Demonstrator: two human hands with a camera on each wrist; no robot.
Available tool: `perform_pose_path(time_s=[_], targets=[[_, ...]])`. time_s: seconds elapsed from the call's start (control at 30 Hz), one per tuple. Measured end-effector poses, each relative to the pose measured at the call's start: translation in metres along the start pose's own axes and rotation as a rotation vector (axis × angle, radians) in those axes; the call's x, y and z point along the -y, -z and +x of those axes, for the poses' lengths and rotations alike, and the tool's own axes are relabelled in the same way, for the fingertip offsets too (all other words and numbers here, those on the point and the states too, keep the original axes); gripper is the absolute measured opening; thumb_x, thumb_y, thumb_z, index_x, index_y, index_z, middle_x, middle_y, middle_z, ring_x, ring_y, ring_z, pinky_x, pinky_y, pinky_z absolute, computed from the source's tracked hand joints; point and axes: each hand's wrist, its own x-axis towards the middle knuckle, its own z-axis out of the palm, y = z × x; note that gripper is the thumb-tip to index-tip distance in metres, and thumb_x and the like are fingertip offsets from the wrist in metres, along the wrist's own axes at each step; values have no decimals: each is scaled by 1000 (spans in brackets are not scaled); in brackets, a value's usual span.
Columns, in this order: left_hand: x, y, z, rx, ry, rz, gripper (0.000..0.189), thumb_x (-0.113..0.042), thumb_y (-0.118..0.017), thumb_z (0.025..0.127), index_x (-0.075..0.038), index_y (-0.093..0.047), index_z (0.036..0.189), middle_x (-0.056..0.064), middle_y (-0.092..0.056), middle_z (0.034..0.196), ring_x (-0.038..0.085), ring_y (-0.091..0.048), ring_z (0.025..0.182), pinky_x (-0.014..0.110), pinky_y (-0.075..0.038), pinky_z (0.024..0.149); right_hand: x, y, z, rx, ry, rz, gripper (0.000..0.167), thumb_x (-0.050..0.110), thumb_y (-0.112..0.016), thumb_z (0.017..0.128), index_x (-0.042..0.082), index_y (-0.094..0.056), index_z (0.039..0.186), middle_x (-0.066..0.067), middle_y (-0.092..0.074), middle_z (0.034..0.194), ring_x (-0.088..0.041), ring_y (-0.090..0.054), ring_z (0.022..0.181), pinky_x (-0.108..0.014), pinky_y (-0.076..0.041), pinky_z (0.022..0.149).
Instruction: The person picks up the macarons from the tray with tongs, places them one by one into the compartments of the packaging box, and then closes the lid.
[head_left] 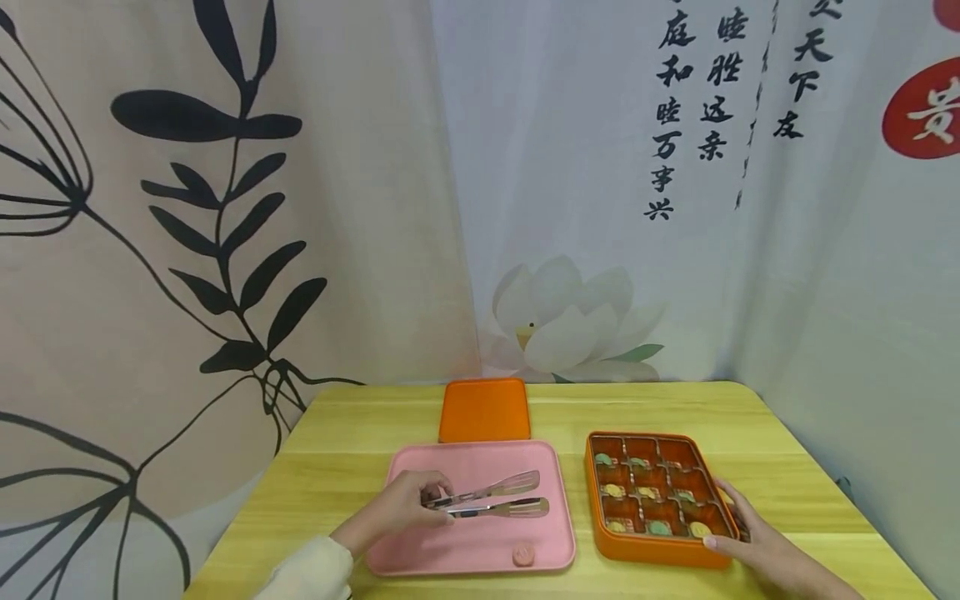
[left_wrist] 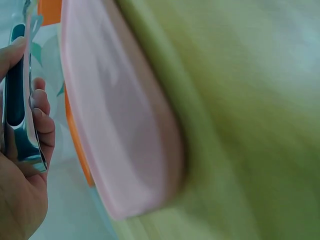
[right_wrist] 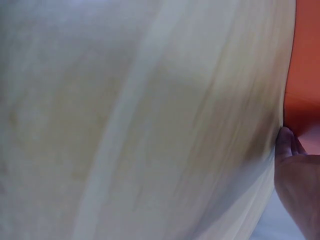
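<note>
My left hand [head_left: 418, 500] holds metal tongs [head_left: 498, 507] over the pink tray [head_left: 393, 542], their clear-looking tips pointing right and apart. In the left wrist view, the thumb lies along the dark inset of the tongs' handle [left_wrist: 16, 90], with the other fingers curled round the far side. A small round pink piece [head_left: 523, 554] lies near the tray's front edge. At the right, my right hand [head_left: 761, 546] grips the front right corner of an orange box [head_left: 652, 548]. Its divided insert holds small green and yellow pieces in several compartments.
Behind the tray lies a flat orange lid-like piece [head_left: 485, 410]. Everything stands on a yellow wood-grain table [head_left: 337, 442]. A printed curtain [head_left: 375, 208] hangs along the table's back and sides.
</note>
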Motion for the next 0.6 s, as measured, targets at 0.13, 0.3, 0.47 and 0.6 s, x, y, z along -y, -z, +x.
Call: perform_pose_path(time_s=[0.13, 0.3, 0.47, 0.6], targets=[[2, 4, -16, 37, 28, -17, 26, -18, -85, 77, -18, -69, 98, -7, -59, 74, 3, -49, 65, 21, -44, 58, 0, 0, 0, 2, 5, -3, 88, 31, -51, 104, 4, 16, 155, -40, 10, 152, -67, 4, 133, -77, -25, 95], [4, 7, -32, 60, 54, -14, 26, -18, -85, 76, -18, -69, 97, -8, -59, 76, 4, -51, 66, 22, -45, 58, 1, 0, -1, 10, 9, 6, 88, 30, -51, 104, 5, 17, 155, -39, 11, 152, -66, 5, 133, -77, -24, 96], [7, 8, -43, 78, 77, -16, 26, -21, -86, 77, -20, -69, 96, -9, -59, 75, 3, -51, 65, 22, -44, 57, 1, 0, -1, 6, 24, -7, 89, 29, -52, 104, 4, 17, 154, -43, 7, 151, -67, -2, 133, -74, -30, 94], [9, 5, -47, 88, 78, -50, 25, -20, -86, 77, -19, -69, 95, -8, -60, 74, 3, -52, 64, 21, -44, 56, 1, -1, -2, 12, 30, -8, 89, 28, -52, 104, 3, 17, 154, -43, 7, 151, -67, -3, 133, -74, -31, 94]])
